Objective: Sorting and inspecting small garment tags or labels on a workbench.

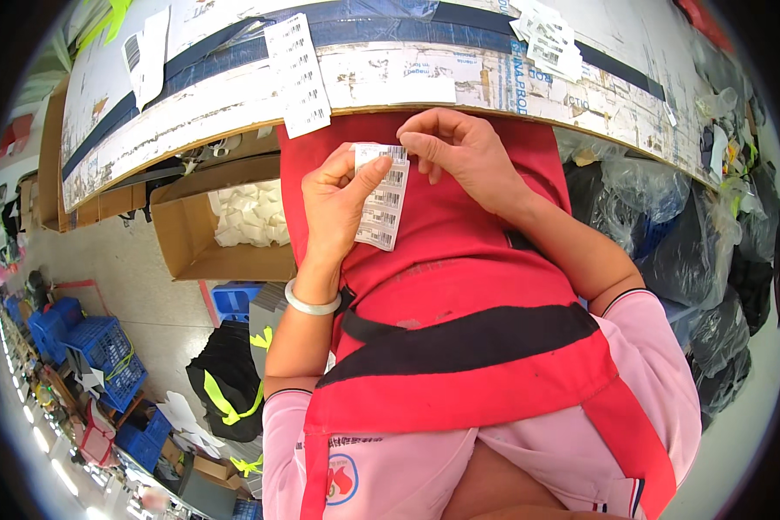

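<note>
Above my lap, my left hand [342, 192] grips a narrow sheet of barcode labels [381, 215], its thumb pressed on the upper part. The sheet hangs down over my red apron [459, 230], printed side up. My right hand [464, 156] is closed in a pinch at the sheet's top right corner. Whatever lies between those fingertips is too small to make out. Just beyond my hands, a longer strip of barcode labels [296, 78] overhangs the near edge of the worn table [208, 121].
More label sheets [150, 59] lie at the table's left, and a pile of labels [549, 43] at the back right. Beneath the table edge stands a cardboard box [182, 230] holding white pieces. Clear and dark plastic bags [693, 251] crowd the right. Blue crates [108, 360] stand left.
</note>
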`<control>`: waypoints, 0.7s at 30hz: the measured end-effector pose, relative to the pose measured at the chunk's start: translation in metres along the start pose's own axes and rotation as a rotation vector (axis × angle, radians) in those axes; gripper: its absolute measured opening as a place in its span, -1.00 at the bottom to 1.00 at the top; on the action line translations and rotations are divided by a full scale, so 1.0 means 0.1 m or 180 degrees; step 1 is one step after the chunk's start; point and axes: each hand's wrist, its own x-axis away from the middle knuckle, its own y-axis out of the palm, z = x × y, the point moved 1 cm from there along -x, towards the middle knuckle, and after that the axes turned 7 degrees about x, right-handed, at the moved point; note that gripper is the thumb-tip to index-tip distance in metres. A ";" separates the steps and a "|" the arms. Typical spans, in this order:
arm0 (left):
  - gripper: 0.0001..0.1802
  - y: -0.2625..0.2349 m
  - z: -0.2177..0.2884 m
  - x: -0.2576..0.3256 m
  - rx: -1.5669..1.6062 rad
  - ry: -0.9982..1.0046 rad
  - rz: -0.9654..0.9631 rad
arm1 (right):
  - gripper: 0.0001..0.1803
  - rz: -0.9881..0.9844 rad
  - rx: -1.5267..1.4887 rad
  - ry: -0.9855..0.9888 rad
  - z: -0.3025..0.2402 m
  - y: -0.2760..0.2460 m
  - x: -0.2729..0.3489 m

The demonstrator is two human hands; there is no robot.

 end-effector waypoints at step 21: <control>-0.88 -0.09 -0.16 -0.11 -0.0197 0.0045 -0.0330 | -0.86 0.0105 0.1174 -0.0926 0.11 -0.08 -0.15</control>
